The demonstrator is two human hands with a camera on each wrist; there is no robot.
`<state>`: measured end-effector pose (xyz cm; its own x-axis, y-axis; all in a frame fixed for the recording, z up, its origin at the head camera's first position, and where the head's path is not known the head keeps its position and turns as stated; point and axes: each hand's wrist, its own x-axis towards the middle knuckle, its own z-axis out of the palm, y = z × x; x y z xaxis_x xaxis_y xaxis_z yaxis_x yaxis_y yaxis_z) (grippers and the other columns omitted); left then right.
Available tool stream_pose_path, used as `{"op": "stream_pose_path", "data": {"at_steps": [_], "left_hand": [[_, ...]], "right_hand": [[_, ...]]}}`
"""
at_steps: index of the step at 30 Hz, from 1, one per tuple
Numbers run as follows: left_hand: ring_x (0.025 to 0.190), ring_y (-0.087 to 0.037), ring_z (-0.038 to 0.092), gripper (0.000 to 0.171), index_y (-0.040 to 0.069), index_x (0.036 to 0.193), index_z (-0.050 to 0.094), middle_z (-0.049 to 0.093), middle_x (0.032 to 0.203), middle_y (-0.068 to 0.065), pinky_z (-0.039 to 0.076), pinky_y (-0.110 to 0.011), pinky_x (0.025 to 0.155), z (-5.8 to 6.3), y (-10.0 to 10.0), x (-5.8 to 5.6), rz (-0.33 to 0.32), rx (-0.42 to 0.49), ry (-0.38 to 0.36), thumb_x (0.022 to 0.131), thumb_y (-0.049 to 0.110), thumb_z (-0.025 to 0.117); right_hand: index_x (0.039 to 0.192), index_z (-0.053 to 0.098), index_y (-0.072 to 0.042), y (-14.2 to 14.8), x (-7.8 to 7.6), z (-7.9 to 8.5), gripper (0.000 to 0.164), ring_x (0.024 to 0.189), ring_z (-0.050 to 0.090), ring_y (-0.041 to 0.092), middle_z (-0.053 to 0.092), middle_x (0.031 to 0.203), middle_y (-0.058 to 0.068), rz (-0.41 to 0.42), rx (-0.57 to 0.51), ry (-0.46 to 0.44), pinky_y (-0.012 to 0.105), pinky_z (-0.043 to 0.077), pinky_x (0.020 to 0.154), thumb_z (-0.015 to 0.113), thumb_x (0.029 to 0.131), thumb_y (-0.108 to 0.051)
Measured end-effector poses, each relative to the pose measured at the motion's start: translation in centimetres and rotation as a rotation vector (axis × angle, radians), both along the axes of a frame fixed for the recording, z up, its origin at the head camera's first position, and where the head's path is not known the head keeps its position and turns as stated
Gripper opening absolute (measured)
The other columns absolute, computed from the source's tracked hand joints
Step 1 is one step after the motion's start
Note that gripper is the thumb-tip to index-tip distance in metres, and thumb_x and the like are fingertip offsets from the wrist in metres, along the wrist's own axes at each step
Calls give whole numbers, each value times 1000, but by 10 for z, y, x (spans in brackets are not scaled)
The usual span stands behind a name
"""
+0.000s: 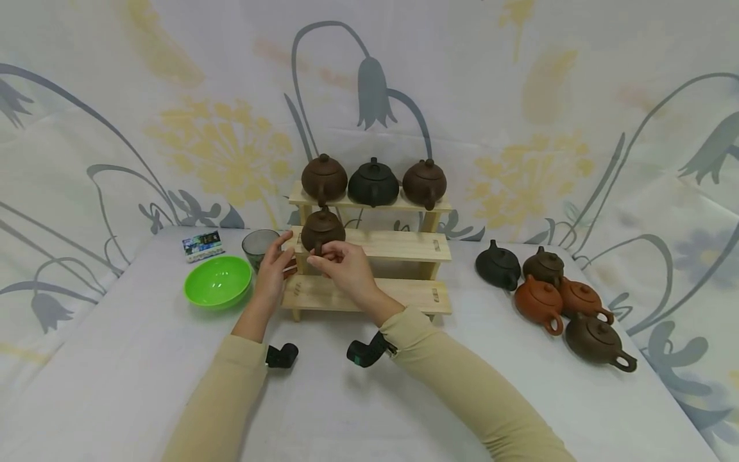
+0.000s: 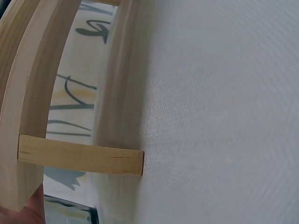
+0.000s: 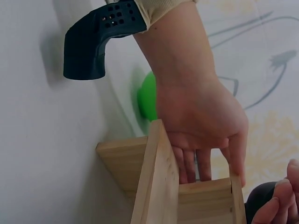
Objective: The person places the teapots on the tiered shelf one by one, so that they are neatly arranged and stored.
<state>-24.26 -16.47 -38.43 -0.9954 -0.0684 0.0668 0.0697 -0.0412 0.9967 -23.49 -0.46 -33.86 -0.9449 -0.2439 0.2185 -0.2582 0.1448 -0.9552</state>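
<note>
A small dark-brown teapot [image 1: 323,230] stands at the left end of the middle board of a three-step wooden stand [image 1: 398,246]. My right hand [image 1: 349,269] pinches the near side of this teapot with thumb and forefinger; the exact part between them is hidden. In the right wrist view, the right hand's fingers [image 3: 280,200] show at the lower right edge beside the dark pot. My left hand [image 1: 272,273] holds the stand's left end, its thumb at the middle board [image 3: 238,200] and its fingers behind the side. Only a sliver of the left hand [image 2: 30,210] appears in the left wrist view.
Three teapots line the top board, a black teapot [image 1: 373,183] between two brown ones. A green bowl [image 1: 218,282], a grey glass [image 1: 256,245] and a small printed packet [image 1: 203,246] sit left. Several teapots, including an orange one [image 1: 538,301], cluster at right.
</note>
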Motion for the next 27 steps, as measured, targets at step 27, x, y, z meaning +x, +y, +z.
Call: {"op": "stream_pose_path", "data": {"at_steps": [27], "left_hand": [[102,-18,45,45,11,146,28,42,111,-9,35,-36,95,3,3,2,26,27,-3,102,19,35]], "right_hand": [[109,63,7,72,12,4,31,64,53,13,59,79,4,8,-44,-33,32,48,64,71,83,-7]]}}
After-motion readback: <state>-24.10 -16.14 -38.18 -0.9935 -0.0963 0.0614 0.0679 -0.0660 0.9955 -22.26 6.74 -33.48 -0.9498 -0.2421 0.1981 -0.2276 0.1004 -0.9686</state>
